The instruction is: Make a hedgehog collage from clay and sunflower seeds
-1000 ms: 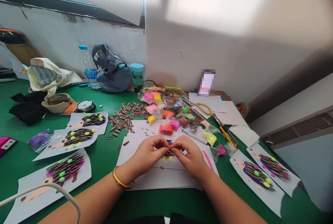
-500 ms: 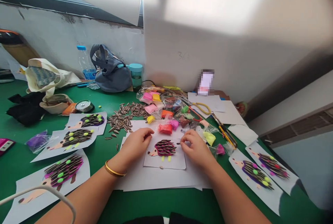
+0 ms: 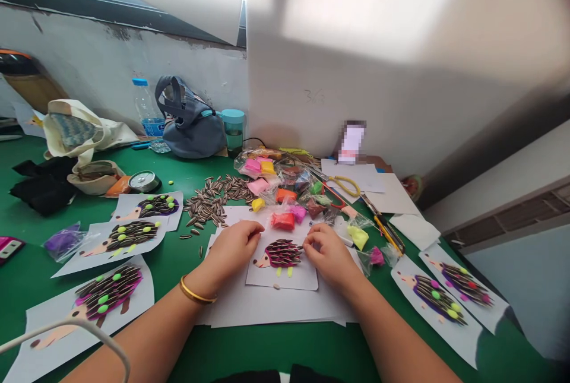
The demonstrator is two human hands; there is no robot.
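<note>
One left hand (image 3: 235, 247) and one right hand (image 3: 332, 255), both bare, at either side of one small white card (image 3: 307, 281), on larger white sheets (image 3: 276, 310) atop a green table (image 3: 249, 350). On the card, between the hands, one hedgehog (image 3: 285, 253) facing left, with many dark seed spines, magenta edges and two yellow-green legs (image 3: 290, 272). Just below the legs, one pale seed (image 3: 276, 287). Left fingers curled at the card's upper left, narrow in grip; cannot tell about anything inside. Right thumb and fingertips close together at the hedgehog's rear; cannot tell a pinched seed from the spines there. Farther out, five more hedgehog cards: three to the left (image 3: 53, 316), two to the right (image 3: 449, 341). Beyond the hands, one heap of striped seeds (image 3: 211, 202), too many to count, beside bagged clay (image 3: 284, 221) in many colours, too overlapped for counting. Right of the clay, one pair of yellow-handled scissors (image 3: 345, 186) and one cutter (image 3: 385, 225). Toward the wall, one bottle (image 3: 151, 116), one blue-grey bag (image 3: 193, 124), one cup (image 3: 234, 132) and one blurred phone (image 3: 351, 142). Far left, one cream bag (image 3: 75, 127) and one round tin (image 3: 145, 181).
</note>
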